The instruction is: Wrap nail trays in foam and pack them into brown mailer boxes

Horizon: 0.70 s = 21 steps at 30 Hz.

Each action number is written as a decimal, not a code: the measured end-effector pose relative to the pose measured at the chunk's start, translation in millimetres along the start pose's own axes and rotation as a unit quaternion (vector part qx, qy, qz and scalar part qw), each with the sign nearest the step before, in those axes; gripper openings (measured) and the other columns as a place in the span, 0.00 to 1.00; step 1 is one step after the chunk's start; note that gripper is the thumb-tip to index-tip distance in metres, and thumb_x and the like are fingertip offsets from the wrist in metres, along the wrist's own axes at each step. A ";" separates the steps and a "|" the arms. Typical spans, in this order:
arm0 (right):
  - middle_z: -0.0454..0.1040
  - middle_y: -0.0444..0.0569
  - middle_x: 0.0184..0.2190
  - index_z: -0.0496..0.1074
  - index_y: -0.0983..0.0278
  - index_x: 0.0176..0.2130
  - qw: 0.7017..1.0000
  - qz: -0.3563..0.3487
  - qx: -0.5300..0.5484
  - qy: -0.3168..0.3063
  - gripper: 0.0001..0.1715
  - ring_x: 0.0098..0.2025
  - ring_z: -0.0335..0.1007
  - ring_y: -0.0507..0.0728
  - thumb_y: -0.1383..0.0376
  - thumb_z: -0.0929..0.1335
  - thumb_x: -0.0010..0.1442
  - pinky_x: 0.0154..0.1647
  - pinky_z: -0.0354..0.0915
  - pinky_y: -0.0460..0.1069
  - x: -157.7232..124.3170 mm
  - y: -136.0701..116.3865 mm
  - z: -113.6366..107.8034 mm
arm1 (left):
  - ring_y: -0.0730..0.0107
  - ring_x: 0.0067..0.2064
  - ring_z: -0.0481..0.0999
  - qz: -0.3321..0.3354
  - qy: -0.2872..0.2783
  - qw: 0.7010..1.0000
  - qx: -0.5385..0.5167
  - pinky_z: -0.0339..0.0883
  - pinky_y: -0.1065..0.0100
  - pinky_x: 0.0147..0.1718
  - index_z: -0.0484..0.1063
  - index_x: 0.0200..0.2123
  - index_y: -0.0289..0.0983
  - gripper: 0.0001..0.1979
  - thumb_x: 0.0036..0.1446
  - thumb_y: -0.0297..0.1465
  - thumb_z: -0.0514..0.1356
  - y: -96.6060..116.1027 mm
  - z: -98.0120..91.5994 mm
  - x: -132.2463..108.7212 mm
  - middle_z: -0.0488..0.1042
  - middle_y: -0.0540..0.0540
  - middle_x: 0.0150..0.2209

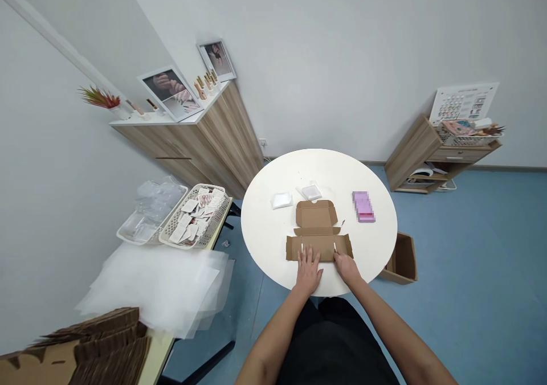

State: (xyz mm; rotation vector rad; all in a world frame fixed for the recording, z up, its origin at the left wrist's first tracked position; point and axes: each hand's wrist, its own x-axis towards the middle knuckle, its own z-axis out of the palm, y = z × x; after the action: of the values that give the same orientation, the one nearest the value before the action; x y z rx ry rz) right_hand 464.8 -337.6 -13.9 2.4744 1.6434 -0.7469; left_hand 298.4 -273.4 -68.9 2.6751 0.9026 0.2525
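Observation:
An unfolded brown cardboard mailer box point(317, 214) lies flat on the white round table point(265, 237), its lid panel pointing away from me and its side flaps spread. My left hand point(308, 271) rests on the near panel with fingers spread. At the right part of that panel, the curled fingers of my right hand point(346, 266) grip the cardboard beside a white slot; the fingertips are partly hidden. Beyond the box lie a white packet point(282, 200) and a clear plastic packet point(311, 192). A pixelated purple box point(363, 207) sits to the right.
On a side table at left are a basket of clear plastic packs point(145, 214), a basket of small printed packets point(194, 217), white translucent sheets point(158, 282) and stacked flat cardboard point(106, 351). An open carton point(404, 259) stands on the floor at right. Wooden cabinets point(231, 140) line the wall.

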 end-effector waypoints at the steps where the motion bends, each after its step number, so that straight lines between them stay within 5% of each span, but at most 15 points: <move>1: 0.75 0.59 0.43 0.73 0.66 0.44 1.000 -0.006 0.004 0.001 0.20 0.42 0.75 0.60 0.74 0.55 0.64 0.37 0.64 0.50 0.8 -0.2 -1.6 | 0.41 0.70 0.40 0.002 -0.005 1.000 0.007 0.44 0.34 0.62 0.53 0.66 0.39 0.32 0.61 0.35 0.58 3.0 0.4 0.8 0.45 0.36 0.70; 10: 0.74 0.59 0.46 0.72 0.67 0.44 0.999 -0.044 0.015 -0.002 0.16 0.46 0.72 0.60 0.73 0.60 0.60 0.43 0.64 0.50 6.2 4.7 -2.8 | 0.51 0.70 0.46 0.063 -0.027 0.998 0.012 0.38 0.38 0.65 0.50 0.67 0.43 0.30 0.65 0.40 0.53 -1.4 -4.7 12.5 0.47 0.40 0.70; 14: 0.72 0.57 0.46 0.71 0.65 0.41 0.994 -0.067 0.053 0.066 0.13 0.49 0.66 0.63 0.64 0.66 0.55 0.47 0.61 0.53 19.5 16.6 -11.6 | 0.56 0.68 0.52 0.046 -0.022 0.999 -0.002 0.41 0.39 0.65 0.57 0.64 0.46 0.23 0.68 0.38 0.50 0.9 -4.0 11.3 0.55 0.42 0.67; 18: 0.72 0.52 0.42 0.67 0.63 0.42 0.971 0.045 0.189 0.142 0.12 0.46 0.67 0.59 0.65 0.61 0.57 0.46 0.61 0.50 60.3 27.4 -37.7 | 0.56 0.65 0.60 -0.020 -0.009 0.999 -0.027 0.42 0.36 0.64 0.67 0.57 0.47 0.16 0.68 0.34 0.50 7.2 2.6 15.6 0.67 0.44 0.60; 21: 0.74 0.53 0.43 0.63 0.65 0.49 0.947 0.153 0.265 0.096 0.19 0.43 0.71 0.57 0.64 0.62 0.57 0.39 0.64 0.48 96.0 29.6 -53.6 | 0.54 0.64 0.61 -0.032 -0.006 0.998 -0.050 0.41 0.33 0.63 0.71 0.52 0.47 0.14 0.66 0.33 0.53 9.2 4.6 20.8 0.70 0.46 0.58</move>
State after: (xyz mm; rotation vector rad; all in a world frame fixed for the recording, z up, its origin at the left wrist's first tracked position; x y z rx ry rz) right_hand 539.2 -251.4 -14.5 3.1618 1.1619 -1.0399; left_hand 321.1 -268.6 -68.7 2.5490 0.9432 0.2606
